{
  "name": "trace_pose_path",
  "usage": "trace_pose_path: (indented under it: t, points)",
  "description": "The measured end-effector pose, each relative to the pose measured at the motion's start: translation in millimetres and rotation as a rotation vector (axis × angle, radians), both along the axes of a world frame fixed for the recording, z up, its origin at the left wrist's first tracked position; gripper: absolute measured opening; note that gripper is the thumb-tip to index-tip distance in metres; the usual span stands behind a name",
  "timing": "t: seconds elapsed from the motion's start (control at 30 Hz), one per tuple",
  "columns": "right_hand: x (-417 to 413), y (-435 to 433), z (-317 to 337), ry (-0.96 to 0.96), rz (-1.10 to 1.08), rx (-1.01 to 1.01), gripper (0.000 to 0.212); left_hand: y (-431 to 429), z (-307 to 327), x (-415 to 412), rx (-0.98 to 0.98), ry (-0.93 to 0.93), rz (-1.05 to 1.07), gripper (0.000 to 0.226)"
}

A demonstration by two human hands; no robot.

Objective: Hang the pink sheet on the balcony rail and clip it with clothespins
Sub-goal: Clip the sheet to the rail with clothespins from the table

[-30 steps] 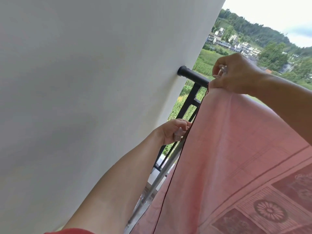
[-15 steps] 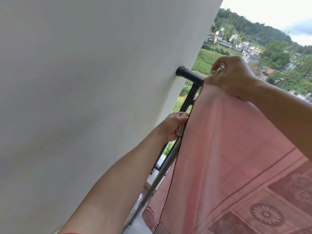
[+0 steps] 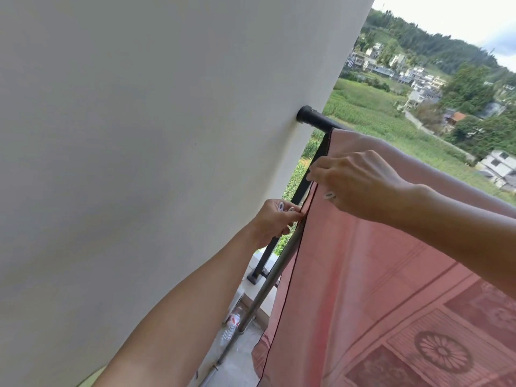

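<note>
Both hands pinch the side hem of the pink sheet (image 3: 377, 275), already draped over the black balcony rail (image 3: 315, 120) beside the wall (image 3: 139, 135), left hand (image 3: 275, 219) below right hand (image 3: 360, 185), each also carrying pale clothespins (image 3: 329, 195), so straightening seems in hand and clipping at the rail comes next.

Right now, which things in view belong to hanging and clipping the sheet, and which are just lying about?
Job: pink sheet, black rail, white clothespins held in both hands, left hand and right hand pinching the sheet's edge.
Lying about: grey pole beside the rail, plastic bottle on the floor.
</note>
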State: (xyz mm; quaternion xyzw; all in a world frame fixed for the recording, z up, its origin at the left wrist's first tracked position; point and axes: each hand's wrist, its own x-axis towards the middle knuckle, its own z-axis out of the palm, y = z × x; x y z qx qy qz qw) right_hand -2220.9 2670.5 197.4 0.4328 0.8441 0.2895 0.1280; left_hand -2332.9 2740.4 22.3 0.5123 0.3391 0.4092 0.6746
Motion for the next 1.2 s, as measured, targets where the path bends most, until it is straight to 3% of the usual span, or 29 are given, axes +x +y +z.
trace_pose_path:
  t: [0.1, 0.3, 0.53, 0.6, 0.7, 0.8, 0.93, 1.07, 1.2]
  points:
    - [-15.4, 0.7, -0.7, -0.127, -0.041, 0.009, 0.017, -1.7, 2.0, -8.2, 0.014, 0.058, 0.045, 0.006]
    - [-32.9, 19.3, -3.5, -0.224, -0.073, 0.050, 0.022, -16.2, -6.3, 0.2, -0.016, -0.121, 0.297, 0.002]
    - [-40.8, 43.6, -3.3, -0.325, -0.135, 0.001, 0.028, -19.2, -15.3, 9.9, -0.119, -0.243, 0.211, 0.017]
    - [-47.3, 49.6, -0.2, -0.296, -0.231, -0.095, 0.029, -20.5, -17.3, 11.1, -0.151, -0.310, 0.207, 0.013]
    - [-50.2, 58.8, 0.2, -0.249, -0.313, -0.229, 0.008, -20.6, -17.6, 13.5, -0.163, -0.333, 0.241, 0.014]
    - [-47.7, 65.3, -1.7, -0.164, -0.333, -0.284, 0.009, -24.8, -19.5, 15.4, -0.155, -0.355, 0.239, 0.006]
    - [-43.1, 71.6, -1.8, -0.061, -0.308, -0.287, 0.029, -30.2, -22.8, 20.0, -0.069, -0.315, 0.251, 0.012]
    - [-45.8, 68.9, -3.1, 0.037, -0.276, -0.268, 0.006, -21.7, -21.6, 14.8, -0.093, -0.260, 0.341, 0.017]
    - [-48.6, 68.3, 0.0, 0.335, -0.242, -0.220, 0.033, -12.1, -22.5, 5.8, -0.085, -0.250, 0.327, 0.017]
